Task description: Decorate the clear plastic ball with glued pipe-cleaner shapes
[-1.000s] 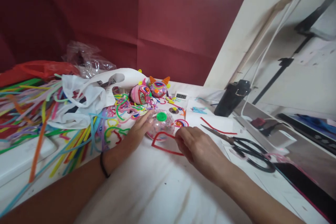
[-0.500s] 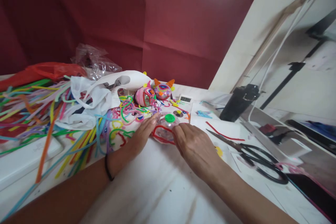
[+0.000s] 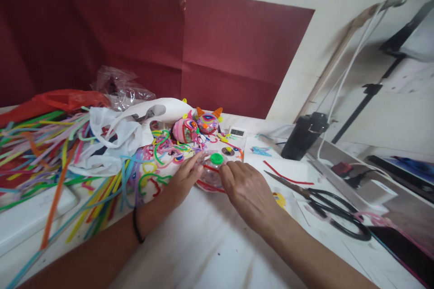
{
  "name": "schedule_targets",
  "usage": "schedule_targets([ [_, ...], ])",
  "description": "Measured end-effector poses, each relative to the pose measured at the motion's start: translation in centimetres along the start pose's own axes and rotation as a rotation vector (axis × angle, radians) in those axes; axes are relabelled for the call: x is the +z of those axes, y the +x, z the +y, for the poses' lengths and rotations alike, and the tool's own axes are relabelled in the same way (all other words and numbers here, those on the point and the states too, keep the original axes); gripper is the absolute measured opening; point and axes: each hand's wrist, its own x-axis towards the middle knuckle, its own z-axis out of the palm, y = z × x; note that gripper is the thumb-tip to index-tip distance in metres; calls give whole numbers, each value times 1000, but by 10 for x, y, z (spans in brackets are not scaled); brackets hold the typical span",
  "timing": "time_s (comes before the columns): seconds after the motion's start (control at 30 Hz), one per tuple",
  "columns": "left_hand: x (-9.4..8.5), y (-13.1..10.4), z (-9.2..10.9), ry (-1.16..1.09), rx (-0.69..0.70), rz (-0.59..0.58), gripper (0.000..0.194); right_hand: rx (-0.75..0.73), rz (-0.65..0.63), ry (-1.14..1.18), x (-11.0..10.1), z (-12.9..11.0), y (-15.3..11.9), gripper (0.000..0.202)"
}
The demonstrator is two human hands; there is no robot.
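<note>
A clear plastic piece [image 3: 210, 176] with a green cap [image 3: 217, 158] and a red fuzzy strip round it rests on the white table between my hands. My left hand [image 3: 185, 178] holds its left side, thumb and fingers against the plastic. On the right, my right hand [image 3: 242, 185] has its fingers curled at the edge, pinching the red strip; the fingertips are partly hidden. Just behind stand a pink decorated ball [image 3: 185, 130] and another ball with orange ears [image 3: 208, 122].
Many coloured pipe cleaners [image 3: 101, 194] and a white bag [image 3: 117, 133] cover the left. Black-handled scissors [image 3: 305, 193] and a red strip [image 3: 285, 175] lie at the right, near a black cylinder [image 3: 303, 137]. A small digital display [image 3: 237, 132] stands behind.
The camera view has shifted slightly. My hands stay at the clear piece, and the red strip across its front now looks higher and less looped.
</note>
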Motion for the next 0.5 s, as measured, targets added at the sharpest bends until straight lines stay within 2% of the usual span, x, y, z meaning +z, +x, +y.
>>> schedule_targets([
  [0.2,-2,-1,1,30,-29,-27,57,93,-113,216,4,8,0,12],
  [0.5,-4,-11,32,77,-102,-31,59,204,-120,587,-4,31,-3,14],
])
